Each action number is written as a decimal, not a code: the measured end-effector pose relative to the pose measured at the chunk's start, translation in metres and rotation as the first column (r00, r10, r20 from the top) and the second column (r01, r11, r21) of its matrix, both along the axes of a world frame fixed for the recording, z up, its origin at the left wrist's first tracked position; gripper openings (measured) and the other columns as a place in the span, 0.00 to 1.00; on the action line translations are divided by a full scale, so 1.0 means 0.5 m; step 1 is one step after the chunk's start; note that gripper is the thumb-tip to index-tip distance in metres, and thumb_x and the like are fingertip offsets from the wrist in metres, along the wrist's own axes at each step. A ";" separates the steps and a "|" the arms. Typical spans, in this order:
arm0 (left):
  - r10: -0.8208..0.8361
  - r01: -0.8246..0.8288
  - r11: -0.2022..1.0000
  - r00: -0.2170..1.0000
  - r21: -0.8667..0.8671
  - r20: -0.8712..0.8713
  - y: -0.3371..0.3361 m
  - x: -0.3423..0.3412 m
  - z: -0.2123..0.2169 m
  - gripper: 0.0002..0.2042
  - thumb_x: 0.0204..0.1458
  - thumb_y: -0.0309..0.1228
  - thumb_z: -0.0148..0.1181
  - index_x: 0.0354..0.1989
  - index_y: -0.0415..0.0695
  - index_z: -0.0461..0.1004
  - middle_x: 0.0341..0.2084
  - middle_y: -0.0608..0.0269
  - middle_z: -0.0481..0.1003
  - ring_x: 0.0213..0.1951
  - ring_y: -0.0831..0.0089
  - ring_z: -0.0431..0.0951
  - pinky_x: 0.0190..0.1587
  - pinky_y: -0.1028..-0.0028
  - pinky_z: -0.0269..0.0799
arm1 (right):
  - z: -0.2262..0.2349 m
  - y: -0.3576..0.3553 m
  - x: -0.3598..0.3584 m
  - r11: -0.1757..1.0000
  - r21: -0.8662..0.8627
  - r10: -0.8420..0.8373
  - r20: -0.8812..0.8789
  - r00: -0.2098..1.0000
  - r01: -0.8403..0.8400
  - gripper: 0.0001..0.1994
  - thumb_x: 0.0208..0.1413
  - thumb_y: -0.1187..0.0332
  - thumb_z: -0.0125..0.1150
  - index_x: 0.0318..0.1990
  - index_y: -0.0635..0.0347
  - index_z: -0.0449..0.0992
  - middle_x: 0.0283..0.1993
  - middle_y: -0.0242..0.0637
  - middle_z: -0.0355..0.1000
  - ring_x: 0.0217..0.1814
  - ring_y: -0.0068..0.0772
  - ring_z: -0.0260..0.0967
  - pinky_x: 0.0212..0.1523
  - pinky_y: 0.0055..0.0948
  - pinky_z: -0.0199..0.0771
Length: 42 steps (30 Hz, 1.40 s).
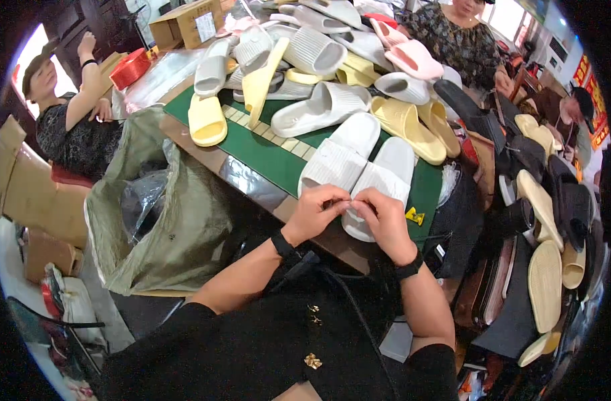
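Observation:
A pair of white slide sandals lies side by side at the near edge of the green mat (265,157): the left slide (329,162) and the right slide (388,179). Over their near ends, my left hand (317,212) and my right hand (384,224) meet with fingertips pinched together. Whatever is between the fingers is too small or hidden to make out. Beside my right hand lies a small yellow-and-black tag (415,216). Each of my wrists wears a black band.
Grey, yellow and pink slippers pile up across the table, including a grey slide (315,110). An open green sack (185,234) stands at the left, near red tape (128,69) and a cardboard box (185,25). More slippers (545,287) stack at the right. Several people sit around.

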<state>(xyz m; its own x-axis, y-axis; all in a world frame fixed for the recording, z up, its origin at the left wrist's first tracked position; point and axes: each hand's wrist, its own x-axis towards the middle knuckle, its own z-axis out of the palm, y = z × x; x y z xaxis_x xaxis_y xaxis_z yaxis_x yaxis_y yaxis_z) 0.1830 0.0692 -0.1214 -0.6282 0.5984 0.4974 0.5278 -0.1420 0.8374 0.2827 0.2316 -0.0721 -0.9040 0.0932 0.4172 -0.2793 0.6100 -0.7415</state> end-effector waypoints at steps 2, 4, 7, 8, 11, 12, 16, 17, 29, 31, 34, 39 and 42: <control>-0.012 0.013 0.999 1.000 -0.032 0.022 -0.001 0.001 0.006 0.05 0.55 0.25 0.64 0.37 0.37 0.78 0.29 0.62 0.77 0.27 0.77 0.73 0.31 0.77 0.68 | 0.000 0.001 0.002 1.000 -0.004 -0.010 0.012 1.000 0.010 0.05 0.57 0.71 0.63 0.35 0.63 0.76 0.30 0.45 0.74 0.33 0.46 0.75 0.34 0.35 0.73; -0.016 0.018 0.998 0.999 -0.060 0.041 -0.001 0.000 0.003 0.05 0.55 0.24 0.64 0.36 0.36 0.79 0.29 0.62 0.78 0.29 0.77 0.75 0.32 0.76 0.69 | 0.000 0.001 0.003 0.998 0.061 -0.017 -0.008 1.000 0.018 0.05 0.57 0.70 0.64 0.35 0.62 0.76 0.30 0.45 0.74 0.32 0.46 0.75 0.34 0.35 0.73; 0.014 -0.014 1.000 0.999 0.006 -0.052 0.003 0.000 -0.007 0.06 0.55 0.26 0.64 0.37 0.38 0.78 0.29 0.62 0.77 0.26 0.76 0.72 0.30 0.77 0.68 | -0.001 0.000 0.003 0.994 0.109 -0.007 -0.033 0.999 0.011 0.06 0.56 0.70 0.64 0.35 0.62 0.76 0.29 0.45 0.74 0.32 0.46 0.75 0.33 0.35 0.73; 0.009 -0.009 1.000 1.000 0.017 -0.015 0.003 0.002 -0.006 0.05 0.55 0.25 0.64 0.38 0.38 0.79 0.29 0.62 0.77 0.26 0.76 0.72 0.30 0.77 0.68 | -0.001 -0.001 0.004 0.994 0.106 -0.007 -0.032 0.999 0.011 0.06 0.56 0.70 0.64 0.35 0.62 0.76 0.29 0.45 0.74 0.32 0.46 0.75 0.33 0.35 0.73; 0.004 -0.003 0.999 1.000 0.035 -0.003 0.003 0.004 -0.002 0.05 0.54 0.25 0.64 0.38 0.38 0.79 0.30 0.61 0.78 0.26 0.77 0.73 0.30 0.77 0.68 | 0.001 -0.004 0.006 0.998 0.057 -0.013 -0.049 0.999 0.016 0.06 0.57 0.70 0.65 0.36 0.62 0.76 0.29 0.45 0.74 0.30 0.44 0.75 0.32 0.34 0.73; 0.004 -0.002 0.999 1.000 0.043 -0.028 0.002 0.004 -0.001 0.05 0.54 0.24 0.65 0.38 0.38 0.79 0.31 0.61 0.78 0.26 0.78 0.73 0.30 0.77 0.68 | 0.001 -0.006 0.008 0.999 0.009 -0.050 -0.032 0.998 0.050 0.06 0.57 0.70 0.64 0.36 0.63 0.76 0.29 0.45 0.74 0.29 0.43 0.75 0.31 0.34 0.73; 0.007 -0.007 0.999 1.000 0.040 -0.004 0.002 0.005 -0.002 0.06 0.54 0.23 0.65 0.39 0.38 0.79 0.31 0.62 0.78 0.27 0.79 0.73 0.29 0.78 0.68 | -0.001 -0.004 0.007 0.994 -0.068 -0.093 -0.016 0.996 0.091 0.05 0.59 0.71 0.63 0.36 0.63 0.76 0.29 0.45 0.74 0.28 0.42 0.74 0.31 0.33 0.73; -0.003 0.002 0.999 1.000 0.049 0.023 0.003 0.006 0.001 0.06 0.54 0.23 0.65 0.39 0.38 0.80 0.31 0.62 0.78 0.27 0.79 0.73 0.29 0.78 0.68 | 0.000 -0.004 0.007 0.993 -0.068 -0.093 -0.016 0.996 0.092 0.05 0.59 0.71 0.63 0.36 0.63 0.76 0.29 0.45 0.74 0.28 0.42 0.74 0.31 0.33 0.73; -0.023 0.033 0.999 0.938 0.022 -0.345 0.006 0.009 0.020 0.09 0.46 0.23 0.68 0.38 0.39 0.79 0.33 0.57 0.78 0.32 0.61 0.75 0.36 0.67 0.72 | 0.011 -0.012 0.021 0.987 0.144 0.126 -0.375 0.918 -0.076 0.06 0.52 0.78 0.64 0.37 0.65 0.75 0.34 0.44 0.75 0.34 0.46 0.75 0.35 0.35 0.76; -0.018 0.026 1.000 0.895 0.013 -0.446 0.009 0.017 0.016 0.09 0.41 0.21 0.67 0.33 0.39 0.78 0.35 0.57 0.78 0.37 0.56 0.76 0.39 0.64 0.73 | 0.021 -0.027 0.025 0.967 0.188 0.246 -0.495 0.833 -0.174 0.07 0.50 0.79 0.65 0.36 0.66 0.75 0.34 0.43 0.75 0.33 0.45 0.75 0.33 0.36 0.77; -0.022 0.022 1.000 0.887 -0.006 -0.461 0.012 0.031 0.023 0.09 0.40 0.21 0.66 0.32 0.40 0.77 0.35 0.58 0.78 0.37 0.57 0.76 0.40 0.65 0.74 | 0.050 -0.039 0.048 0.938 0.229 0.344 -0.517 0.784 -0.260 0.05 0.52 0.83 0.61 0.36 0.67 0.75 0.34 0.46 0.76 0.35 0.45 0.77 0.37 0.35 0.78; 0.006 -0.008 1.000 0.885 -0.003 -0.466 -0.010 0.023 0.061 0.05 0.49 0.24 0.66 0.33 0.41 0.78 0.34 0.59 0.79 0.37 0.59 0.77 0.40 0.67 0.74 | 0.128 -0.016 0.103 0.982 0.137 0.188 -0.615 0.765 -0.131 0.04 0.60 0.75 0.57 0.36 0.66 0.71 0.33 0.49 0.76 0.31 0.42 0.76 0.30 0.33 0.76; -0.009 0.033 0.997 0.935 0.063 -0.355 -0.027 0.010 0.065 0.03 0.51 0.23 0.64 0.31 0.40 0.76 0.36 0.59 0.80 0.37 0.60 0.77 0.42 0.68 0.73 | 0.145 0.005 0.113 0.973 -0.209 -0.093 -0.744 0.662 -0.098 0.06 0.64 0.71 0.55 0.41 0.66 0.72 0.33 0.50 0.76 0.26 0.37 0.73 0.27 0.31 0.75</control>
